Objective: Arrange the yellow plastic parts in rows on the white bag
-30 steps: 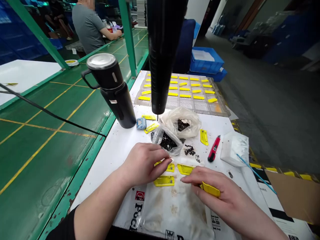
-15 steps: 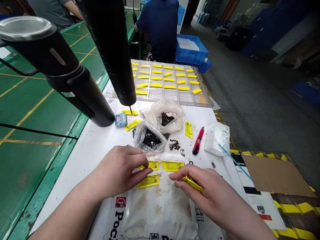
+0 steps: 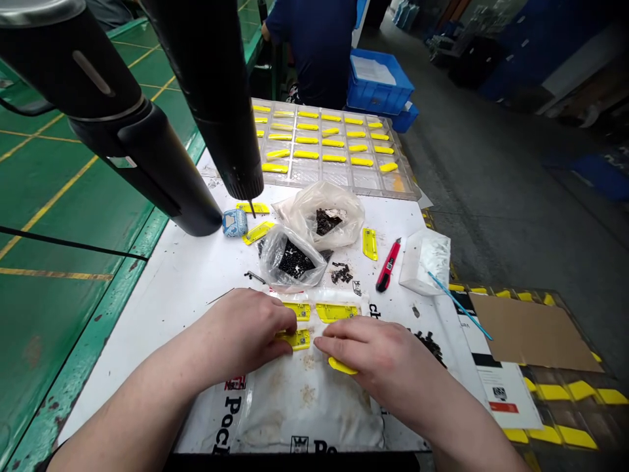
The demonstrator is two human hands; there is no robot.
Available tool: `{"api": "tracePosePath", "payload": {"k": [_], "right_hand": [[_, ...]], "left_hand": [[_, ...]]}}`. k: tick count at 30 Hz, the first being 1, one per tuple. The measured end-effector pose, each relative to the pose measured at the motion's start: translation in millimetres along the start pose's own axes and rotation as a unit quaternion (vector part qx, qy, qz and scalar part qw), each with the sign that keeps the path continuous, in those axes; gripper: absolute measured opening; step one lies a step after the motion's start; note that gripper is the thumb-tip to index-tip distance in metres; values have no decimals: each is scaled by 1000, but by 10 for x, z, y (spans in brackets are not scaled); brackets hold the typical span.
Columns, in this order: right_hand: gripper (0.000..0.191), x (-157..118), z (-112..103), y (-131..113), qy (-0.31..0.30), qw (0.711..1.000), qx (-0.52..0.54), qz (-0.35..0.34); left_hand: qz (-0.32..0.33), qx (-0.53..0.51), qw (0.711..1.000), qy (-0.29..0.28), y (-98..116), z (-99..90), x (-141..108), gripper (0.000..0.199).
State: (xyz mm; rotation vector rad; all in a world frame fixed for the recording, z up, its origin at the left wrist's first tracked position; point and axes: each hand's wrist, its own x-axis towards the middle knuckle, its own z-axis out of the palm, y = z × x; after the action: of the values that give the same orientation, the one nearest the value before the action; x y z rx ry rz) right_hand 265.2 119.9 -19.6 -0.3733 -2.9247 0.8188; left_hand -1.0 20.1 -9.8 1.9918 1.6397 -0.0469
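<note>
My left hand [image 3: 248, 331] rests its fingertips on a yellow plastic part [image 3: 297, 339], partly covering it. My right hand [image 3: 376, 357] holds another yellow plastic part [image 3: 341, 366] under its fingers, with most of it hidden. Just above the hands lie two more yellow parts [image 3: 301, 311] [image 3: 337, 312] at the edge of a soiled white mailer bag [image 3: 304, 406]. Beyond them sit two plastic bags of small black screws [image 3: 293, 261] [image 3: 324, 216].
A hanging black electric screwdriver [image 3: 216, 98] and a black thermos [image 3: 118, 124] loom at upper left. Behind stands a clear tray of yellow parts [image 3: 337, 147]. A red utility knife [image 3: 388, 265] lies to the right. A co-worker [image 3: 314, 46] sits beyond, beside a blue crate [image 3: 379, 82].
My left hand has come down onto the lower yellow part, and my right hand has moved left toward it, carrying its yellow part. The view has tilted slightly.
</note>
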Motion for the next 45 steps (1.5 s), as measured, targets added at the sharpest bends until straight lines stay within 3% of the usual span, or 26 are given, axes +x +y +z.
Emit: {"api": "tracePosePath", "payload": {"k": [6,12,27,45], "right_hand": [[40,-57,-130,17,53,999,3,2],[40,-164,-244,91,-48,993,-44,98],[29,-62,-188,145,-118,978,-47,164],[24,-15,-106,213,-73,987,-93,112]], "left_hand": [[-8,8,1000,-16,36,-14,11,4],[8,-17,1000,16,-42,-3,-40,6],[-10,21,1000,-11,2,-29,-31,13],[-2,-2,1000,0,28,-67,-39,3]]}}
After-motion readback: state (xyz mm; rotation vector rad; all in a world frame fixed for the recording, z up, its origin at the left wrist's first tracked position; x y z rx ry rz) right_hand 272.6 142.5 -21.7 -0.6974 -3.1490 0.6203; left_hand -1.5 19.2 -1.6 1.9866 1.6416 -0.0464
